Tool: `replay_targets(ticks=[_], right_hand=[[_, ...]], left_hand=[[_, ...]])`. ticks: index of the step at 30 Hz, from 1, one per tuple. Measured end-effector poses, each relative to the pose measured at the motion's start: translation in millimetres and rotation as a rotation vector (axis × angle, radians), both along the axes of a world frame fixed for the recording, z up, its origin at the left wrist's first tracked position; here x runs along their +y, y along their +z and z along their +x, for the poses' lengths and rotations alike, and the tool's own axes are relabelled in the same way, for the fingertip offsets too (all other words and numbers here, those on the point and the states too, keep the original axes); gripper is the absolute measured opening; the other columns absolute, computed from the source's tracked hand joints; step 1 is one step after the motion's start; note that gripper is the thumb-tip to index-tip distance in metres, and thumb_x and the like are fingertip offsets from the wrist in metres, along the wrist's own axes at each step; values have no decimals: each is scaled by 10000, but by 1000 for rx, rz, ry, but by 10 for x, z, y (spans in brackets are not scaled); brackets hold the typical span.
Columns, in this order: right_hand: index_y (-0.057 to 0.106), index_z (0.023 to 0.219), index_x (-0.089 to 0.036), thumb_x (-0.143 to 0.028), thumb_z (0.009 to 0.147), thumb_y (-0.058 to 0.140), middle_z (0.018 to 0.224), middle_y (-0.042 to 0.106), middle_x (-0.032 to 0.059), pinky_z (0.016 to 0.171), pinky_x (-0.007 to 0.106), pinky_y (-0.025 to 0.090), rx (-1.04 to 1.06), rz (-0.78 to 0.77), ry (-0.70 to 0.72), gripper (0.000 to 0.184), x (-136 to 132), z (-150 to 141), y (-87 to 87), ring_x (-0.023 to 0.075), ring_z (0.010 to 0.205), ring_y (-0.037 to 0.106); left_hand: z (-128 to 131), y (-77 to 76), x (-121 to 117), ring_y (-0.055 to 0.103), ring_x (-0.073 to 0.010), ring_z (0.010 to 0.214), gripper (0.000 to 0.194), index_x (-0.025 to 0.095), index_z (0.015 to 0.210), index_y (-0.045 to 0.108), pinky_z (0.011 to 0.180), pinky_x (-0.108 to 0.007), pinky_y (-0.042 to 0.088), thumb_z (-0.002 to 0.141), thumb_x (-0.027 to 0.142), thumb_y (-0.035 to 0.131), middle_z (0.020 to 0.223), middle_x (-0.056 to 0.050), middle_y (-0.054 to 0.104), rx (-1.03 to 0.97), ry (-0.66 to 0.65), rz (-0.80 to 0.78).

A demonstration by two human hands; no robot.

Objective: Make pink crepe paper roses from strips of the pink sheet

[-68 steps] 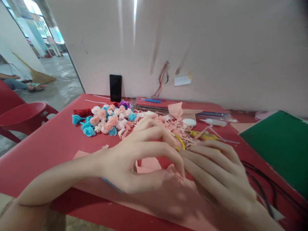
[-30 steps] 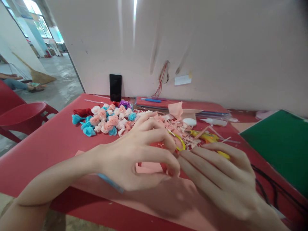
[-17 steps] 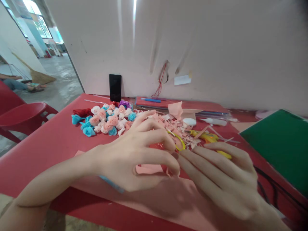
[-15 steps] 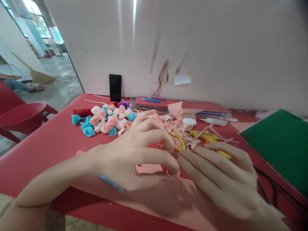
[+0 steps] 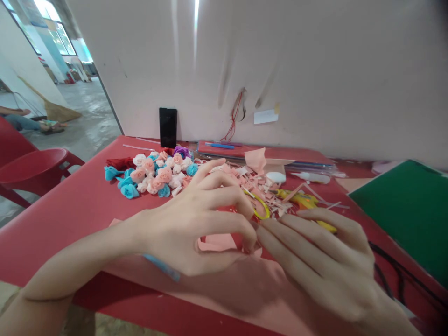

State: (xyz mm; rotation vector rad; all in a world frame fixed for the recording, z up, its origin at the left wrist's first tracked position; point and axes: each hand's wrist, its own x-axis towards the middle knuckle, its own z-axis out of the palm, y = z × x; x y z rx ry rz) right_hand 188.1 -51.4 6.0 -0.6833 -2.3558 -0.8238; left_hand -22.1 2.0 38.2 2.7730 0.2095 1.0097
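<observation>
My left hand [image 5: 196, 224] reaches across the table with its fingers curled and thumb pressed to fingertips. A piece of pink paper [image 5: 219, 241] shows in the loop of these fingers and its edge comes out beyond the fingertips, where they close on it. Close against those fingertips is my right hand [image 5: 322, 261], its fingers bent and pressed together. The right thumb and whatever the right fingers pinch are hidden. Beneath both hands lies a large pink sheet [image 5: 252, 298]. Yellow-handled scissors [image 5: 263, 210] lie just behind the fingertips.
Paper roses [image 5: 154, 175] in pink, white and blue are heaped at the left, beside pink scraps [image 5: 257, 184]. A yellow glue gun [image 5: 301, 199] lies behind my right hand. A phone [image 5: 168, 127] leans on the wall; a green board [image 5: 406, 210] lies right.
The left fingertips and thumb have shifted very slightly, with the thumb a little higher. The right hand and the things on the table look the same.
</observation>
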Motion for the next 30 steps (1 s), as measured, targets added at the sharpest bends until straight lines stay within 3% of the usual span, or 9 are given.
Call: replay_targets(ticks=[7, 19, 24, 30], right_hand=[[589, 937, -143, -27, 888, 382, 768, 722, 37, 774, 367, 392, -15, 5, -19, 242, 11, -2, 25, 180, 751, 553], [577, 941, -138, -15, 886, 369, 750, 718, 27, 788, 354, 393, -9, 4, -45, 248, 10, -27, 13, 169, 771, 544], [570, 920, -152, -20, 893, 356, 751, 712, 23, 817, 351, 391, 7, -5, -35, 253, 4, -36, 0, 163, 766, 554], [548, 830, -194, -76, 909, 376, 720, 686, 5, 824, 365, 395, 130, -170, 74, 224, 112, -33, -66, 162, 757, 565]], left_hand=[[4, -8, -5, 493, -140, 829, 58, 172, 675, 595, 1004, -373, 283, 730, 184, 606, 767, -12, 615, 27, -15, -50], [3, -37, -7, 496, -138, 842, 46, 181, 748, 587, 1013, -373, 253, 782, 176, 556, 784, -6, 607, -5, -41, -101], [7, -51, 2, 480, -144, 839, 95, 159, 756, 579, 951, -354, 311, 829, 195, 530, 800, -25, 597, -6, -77, -137], [-4, -5, -17, 505, -132, 827, 102, 137, 787, 583, 896, -307, 385, 850, 186, 521, 828, -54, 574, -31, -95, -224]])
